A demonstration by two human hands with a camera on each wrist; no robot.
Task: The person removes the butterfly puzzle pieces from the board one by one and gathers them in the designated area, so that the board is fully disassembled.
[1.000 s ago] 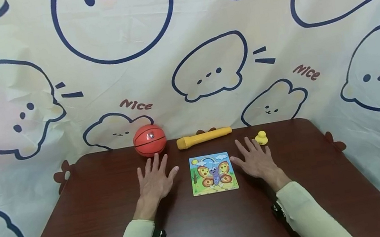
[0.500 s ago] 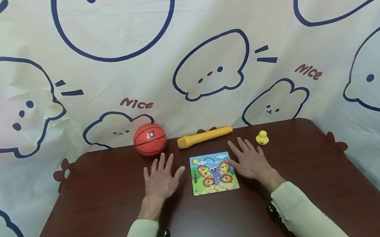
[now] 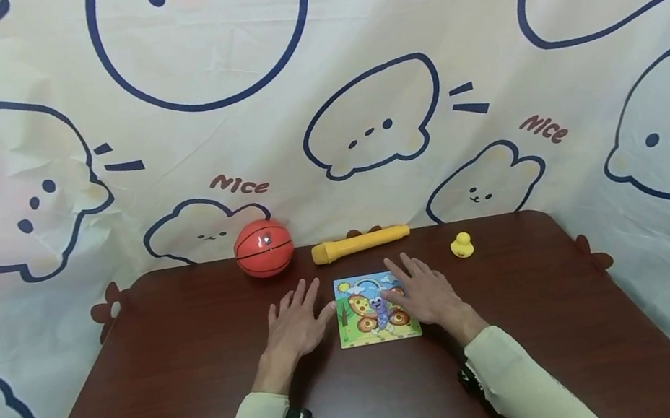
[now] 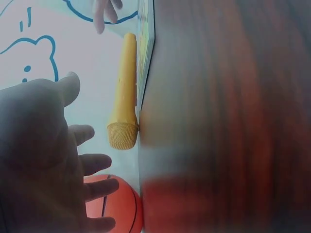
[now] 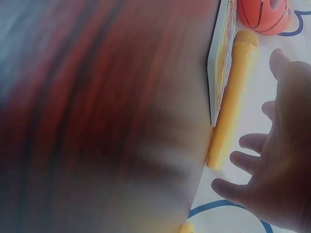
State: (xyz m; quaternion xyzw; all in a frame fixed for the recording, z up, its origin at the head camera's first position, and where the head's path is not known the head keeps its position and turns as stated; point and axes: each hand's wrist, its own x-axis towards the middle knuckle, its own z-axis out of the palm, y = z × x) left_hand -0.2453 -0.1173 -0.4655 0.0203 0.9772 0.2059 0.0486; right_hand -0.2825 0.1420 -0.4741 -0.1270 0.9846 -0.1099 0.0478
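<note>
Above the table (image 3: 139,386), the left hand (image 3: 297,328) and right hand (image 3: 431,296), spread and holding nothing, have closed in on the picture board (image 3: 373,315) lying between them; the right now overhangs its edge, apparently putting it within reach.

Red ball (image 3: 264,249), yellow microphone (image 3: 361,243), duck (image 3: 462,246)

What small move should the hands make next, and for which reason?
Perhaps lower the right hand to the right edge of the butterfly board: the hand overlaps the board in the head view, and the right wrist view shows it raised, holding nothing.
</note>
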